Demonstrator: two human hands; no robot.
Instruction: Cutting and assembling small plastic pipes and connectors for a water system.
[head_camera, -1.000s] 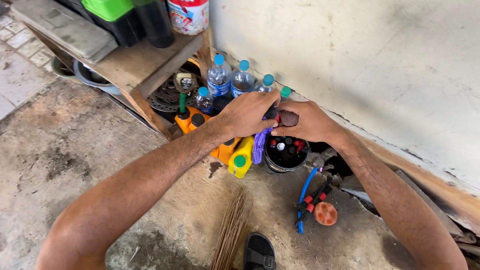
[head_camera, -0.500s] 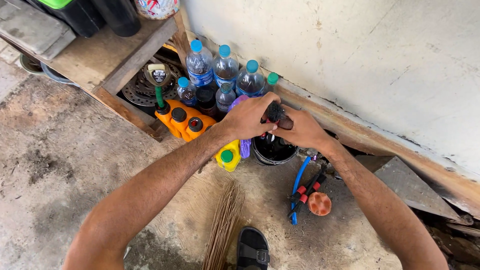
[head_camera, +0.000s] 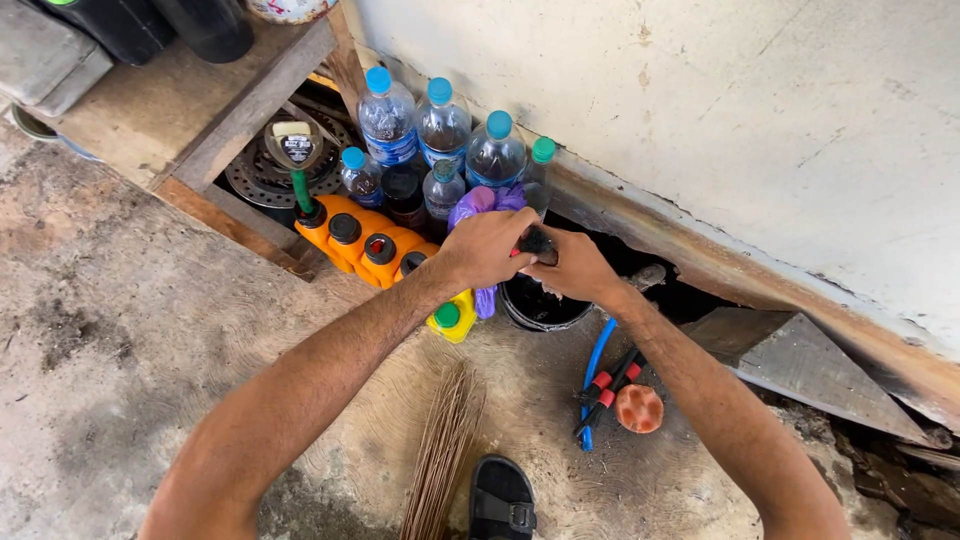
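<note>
Both my hands meet over a small black tub (head_camera: 540, 305) on the concrete floor beside a white wall. My left hand (head_camera: 490, 245) is closed around a small dark object with a red part (head_camera: 538, 241). My right hand (head_camera: 575, 268) grips the same object from the other side. What the object is stays unclear. A purple rag or glove (head_camera: 478, 205) hangs behind and below my left hand. A yellow jug with a green cap (head_camera: 452, 317) stands just under my left wrist.
Several plastic water bottles with blue caps (head_camera: 440, 130) line the wall. Orange jugs with black caps (head_camera: 355, 238) sit by a wooden shelf (head_camera: 180, 120). A blue hose with red-handled tools (head_camera: 600, 385), an orange round piece (head_camera: 639, 408), a broom (head_camera: 440, 450) and a black sandal (head_camera: 502, 497) lie near.
The view has moved in closer over the tub. Both hands stay clasped on the small dark object above it, shifting slightly lower and toward the tub.
</note>
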